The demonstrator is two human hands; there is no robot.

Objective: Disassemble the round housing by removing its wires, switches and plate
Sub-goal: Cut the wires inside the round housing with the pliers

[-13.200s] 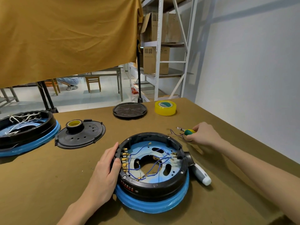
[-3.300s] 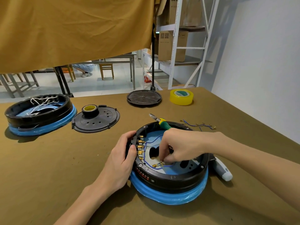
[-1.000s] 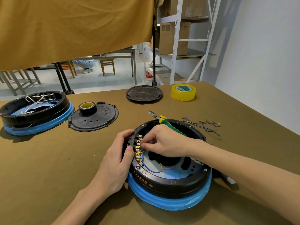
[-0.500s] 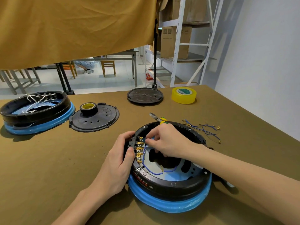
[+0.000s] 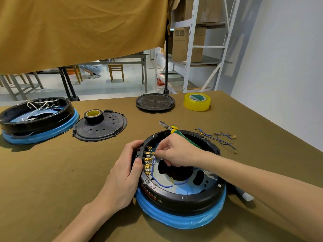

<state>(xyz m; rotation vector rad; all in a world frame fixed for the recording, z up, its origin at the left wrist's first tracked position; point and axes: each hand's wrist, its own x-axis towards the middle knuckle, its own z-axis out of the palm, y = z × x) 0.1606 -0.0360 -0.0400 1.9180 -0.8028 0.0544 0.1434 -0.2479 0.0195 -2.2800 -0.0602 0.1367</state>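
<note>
Head view. Round housing (image 5: pixel 180 198): black plastic ring on glossy blue base, near front edge of tabletop (image 5: pixel 52 180), right of centre. Left hand (image 5: pixel 125 177) grips housing's left rim, thumb on switches (image 5: pixel 142 157). Right hand (image 5: pixel 176 152) pinches brass terminal at blue wire (image 5: pixel 163 185), green-yellow pliers (image 5: pixel 170 128) tucked in palm; handles mostly hidden. Pale plate (image 5: pixel 183 190) partly covered by forearm. Loose wires (image 5: pixel 218 137) toward right edge. White object (image 5: pixel 247 196) behind forearm, unidentifiable.
</note>
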